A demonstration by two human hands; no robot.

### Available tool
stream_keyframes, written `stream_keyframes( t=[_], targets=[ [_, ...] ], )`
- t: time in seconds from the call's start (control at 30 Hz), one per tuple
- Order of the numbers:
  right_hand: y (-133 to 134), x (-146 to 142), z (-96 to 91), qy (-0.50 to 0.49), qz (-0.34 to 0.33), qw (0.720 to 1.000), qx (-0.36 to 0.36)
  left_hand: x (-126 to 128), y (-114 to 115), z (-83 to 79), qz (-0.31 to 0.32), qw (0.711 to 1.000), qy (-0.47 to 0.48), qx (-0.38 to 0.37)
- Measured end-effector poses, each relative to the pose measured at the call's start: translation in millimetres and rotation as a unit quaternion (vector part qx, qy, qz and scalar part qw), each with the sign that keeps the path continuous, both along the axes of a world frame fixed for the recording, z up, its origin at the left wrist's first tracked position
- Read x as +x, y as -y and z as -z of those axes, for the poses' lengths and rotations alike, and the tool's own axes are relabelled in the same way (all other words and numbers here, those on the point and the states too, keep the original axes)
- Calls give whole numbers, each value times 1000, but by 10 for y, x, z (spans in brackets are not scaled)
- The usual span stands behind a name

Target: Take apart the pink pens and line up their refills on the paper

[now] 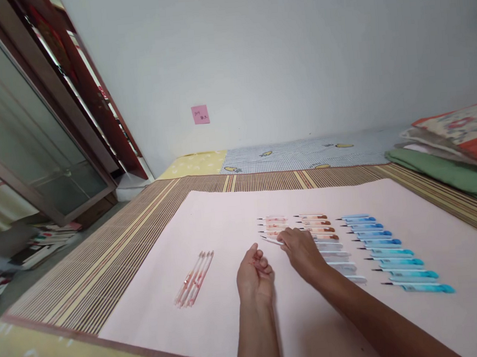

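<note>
My right hand (301,250) reaches over the pink sheet (150,317), fingers pinched on a thin white pen (271,241) whose dark pointed tip faces left. The rear of that pen is hidden under the fingers. Just above it lie pink-patterned pens (273,223) in a short column. My left hand (254,276) rests to the left, palm turned up, fingers loosely curled and apart with nothing visible in them. Farther left, several pink-and-white pens (194,281) lie side by side in a slanted bundle.
Brown-ended pens (316,223) and clear grey ones (339,256) form a column by my right hand. A column of blue pens (393,254) lies at right. Folded cloths (448,167) are stacked at far right. A striped mat (105,266) lies beneath the sheet; a pink note (200,115) sticks to the wall.
</note>
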State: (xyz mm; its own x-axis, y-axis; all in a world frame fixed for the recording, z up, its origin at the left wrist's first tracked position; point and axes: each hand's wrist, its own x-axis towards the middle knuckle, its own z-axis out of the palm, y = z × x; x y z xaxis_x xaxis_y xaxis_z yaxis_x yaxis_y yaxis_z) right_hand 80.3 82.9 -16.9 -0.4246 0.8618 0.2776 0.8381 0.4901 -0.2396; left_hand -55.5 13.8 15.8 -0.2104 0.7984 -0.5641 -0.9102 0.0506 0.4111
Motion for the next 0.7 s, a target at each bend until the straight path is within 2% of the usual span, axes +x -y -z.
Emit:
stream_keyframes(
  t=[0.27, 0.37, 0.53, 0.7],
  targets=[
    [-60, -30, 6, 13, 2, 1000, 5, 8, 10, -33, -1, 1000, 15, -13],
    [-92, -18, 23, -15, 7, 1000, 10, 5, 9, -28, 0, 1000, 15, -14],
    [-117, 204, -48, -96, 43, 994, 21, -9, 8, -28, 3, 1000, 24, -5],
    [-78, 387, -163, -49, 74, 996, -7, -5, 13, -53, 14, 999, 32, -2]
  ],
)
